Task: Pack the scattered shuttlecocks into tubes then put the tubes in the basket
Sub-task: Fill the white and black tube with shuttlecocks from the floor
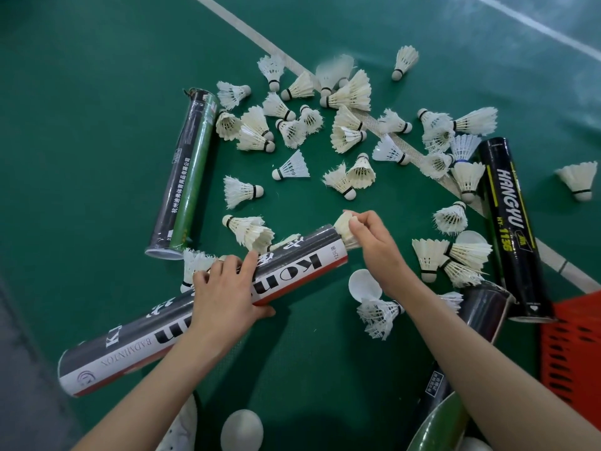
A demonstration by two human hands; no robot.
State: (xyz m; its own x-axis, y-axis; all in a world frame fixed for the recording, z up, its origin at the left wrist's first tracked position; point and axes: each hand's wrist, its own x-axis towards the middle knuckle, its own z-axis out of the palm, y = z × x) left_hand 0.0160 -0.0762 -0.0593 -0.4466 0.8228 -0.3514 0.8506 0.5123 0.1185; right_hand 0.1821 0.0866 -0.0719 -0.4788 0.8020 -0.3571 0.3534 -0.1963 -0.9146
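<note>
My left hand (227,288) grips a long grey, white and red tube (292,271) around its middle; the tube lies slanted above the green floor. At the tube's open upper-right end my right hand (374,242) pinches a white shuttlecock (344,226) that sits partly inside the mouth. Several loose white shuttlecocks (348,131) are scattered over the floor beyond the tube. A red basket (575,346) shows at the right edge.
A black and green tube (185,177) lies at the left, and a black tube marked HANGYU (510,222) at the right. More dark tubes (481,317) lie near the basket. White round caps (364,284) rest on the floor. White court lines (260,37) cross the floor.
</note>
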